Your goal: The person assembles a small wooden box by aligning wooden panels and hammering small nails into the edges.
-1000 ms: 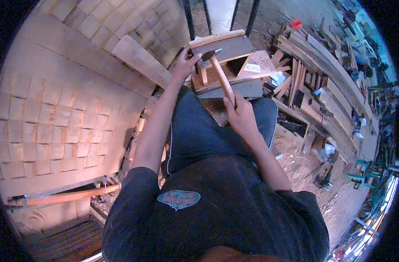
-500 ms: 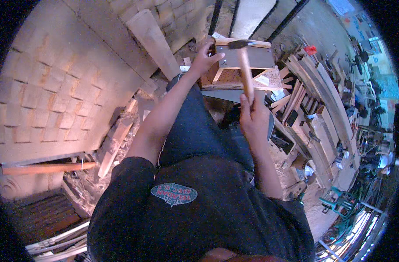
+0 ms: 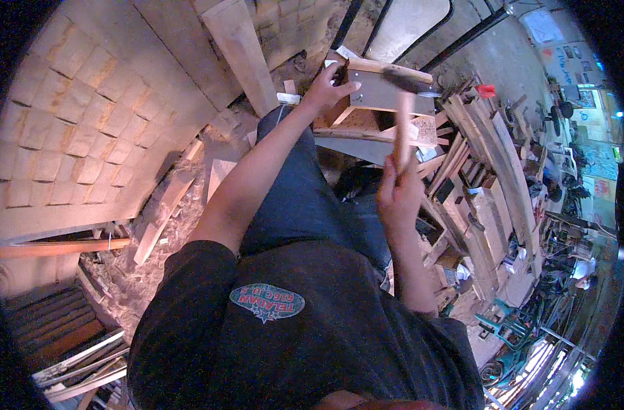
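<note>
Brick wall (image 3: 86,116) and plank pile (image 3: 490,157) flank the seated person. A wooden box frame (image 3: 377,102) sits beyond the knees; left hand (image 3: 326,85) steadies it, fingers clamped on its edge. Right hand (image 3: 397,198), fingers wrapped around the handle, raises a hammer (image 3: 404,113) over it.

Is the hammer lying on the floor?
No, the right hand grips the hammer by its handle, raised over the wooden frame.
</note>
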